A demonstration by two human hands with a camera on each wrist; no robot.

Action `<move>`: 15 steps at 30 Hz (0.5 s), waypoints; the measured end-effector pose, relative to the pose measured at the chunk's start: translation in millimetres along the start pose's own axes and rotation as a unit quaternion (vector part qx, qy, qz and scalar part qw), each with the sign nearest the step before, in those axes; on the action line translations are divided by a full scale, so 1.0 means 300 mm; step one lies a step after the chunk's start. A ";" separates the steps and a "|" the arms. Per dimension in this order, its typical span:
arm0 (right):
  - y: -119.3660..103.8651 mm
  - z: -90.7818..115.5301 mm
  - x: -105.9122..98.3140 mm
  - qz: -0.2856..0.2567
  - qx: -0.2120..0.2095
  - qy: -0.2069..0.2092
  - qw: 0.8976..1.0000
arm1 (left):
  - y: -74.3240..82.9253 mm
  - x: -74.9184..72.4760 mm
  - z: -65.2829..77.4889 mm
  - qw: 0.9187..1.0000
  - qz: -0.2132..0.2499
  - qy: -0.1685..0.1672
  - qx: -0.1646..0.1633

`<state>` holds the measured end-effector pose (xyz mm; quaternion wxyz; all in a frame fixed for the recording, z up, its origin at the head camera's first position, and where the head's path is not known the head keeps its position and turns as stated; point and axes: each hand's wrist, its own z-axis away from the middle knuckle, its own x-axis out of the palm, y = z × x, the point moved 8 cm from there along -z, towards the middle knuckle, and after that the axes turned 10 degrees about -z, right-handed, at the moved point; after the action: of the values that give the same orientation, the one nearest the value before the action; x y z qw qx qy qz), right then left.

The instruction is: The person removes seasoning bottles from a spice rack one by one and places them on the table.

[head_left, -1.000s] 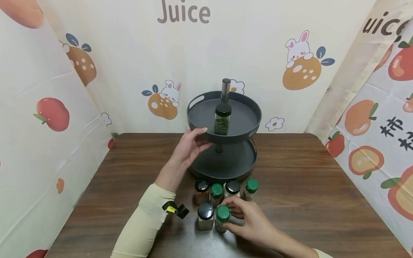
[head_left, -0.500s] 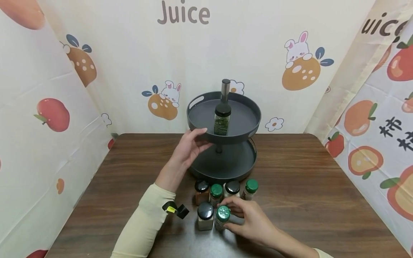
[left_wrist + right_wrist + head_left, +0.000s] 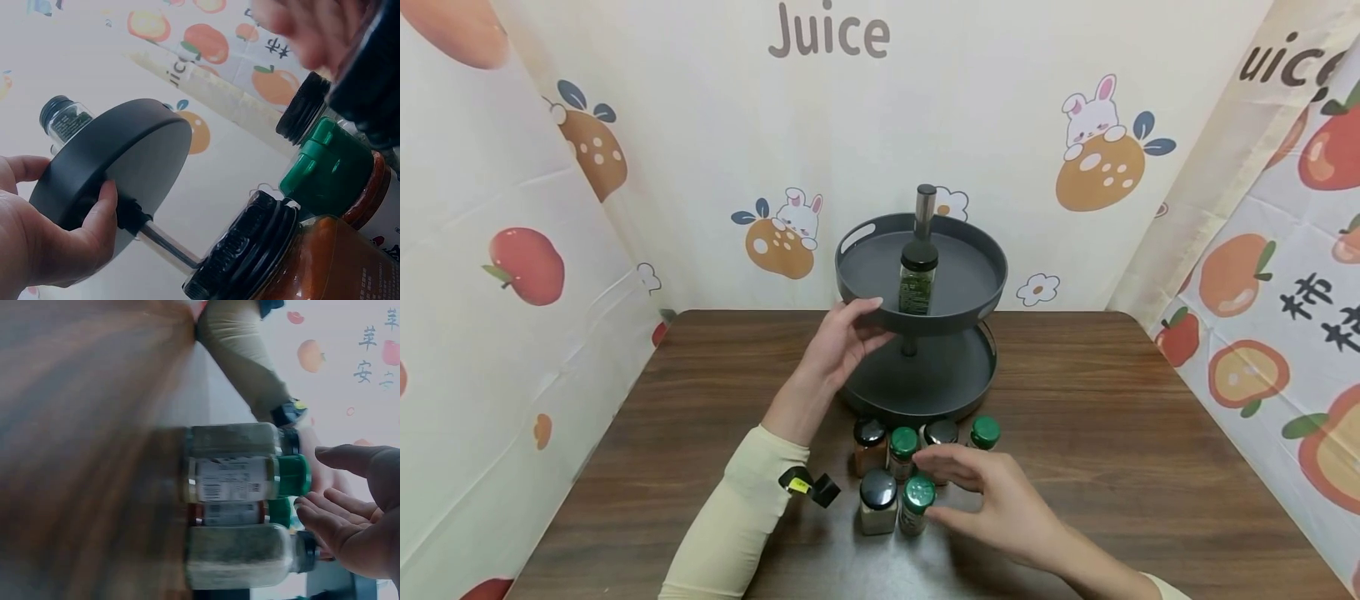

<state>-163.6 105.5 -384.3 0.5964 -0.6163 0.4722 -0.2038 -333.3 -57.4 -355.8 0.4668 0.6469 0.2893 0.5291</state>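
Note:
My left hand holds the left front rim of the upper tray of a dark grey two-tier turntable stand, thumb on one side and fingers on the other. On that tray stands a black-lidded jar of green herbs. My right hand hovers with fingers and thumb spread, just right of a green-capped spice jar standing on the table. In the right wrist view the hand shows nothing between thumb and fingers, near that jar's green cap.
Left of the green-capped jar is a dark-lidded spice jar. A row behind holds an orange-brown spice jar, more green-capped jars and another dark-lidded jar, in front of the lower tray. Printed curtains surround the wooden table.
My right hand has let go of the front green-capped jar, spreading its fingers and drawing slightly right and up. The left hand has stayed on the tray rim.

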 end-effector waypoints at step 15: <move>-0.212 -0.046 -0.140 0.004 -0.087 0.070 0.994 | -0.003 -0.002 -0.004 1.000 0.001 0.008 -0.001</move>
<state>-173.0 122.6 -309.4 0.5065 -0.6483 0.5312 -0.2026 -334.4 -57.3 -357.0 0.4643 0.6426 0.2919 0.5351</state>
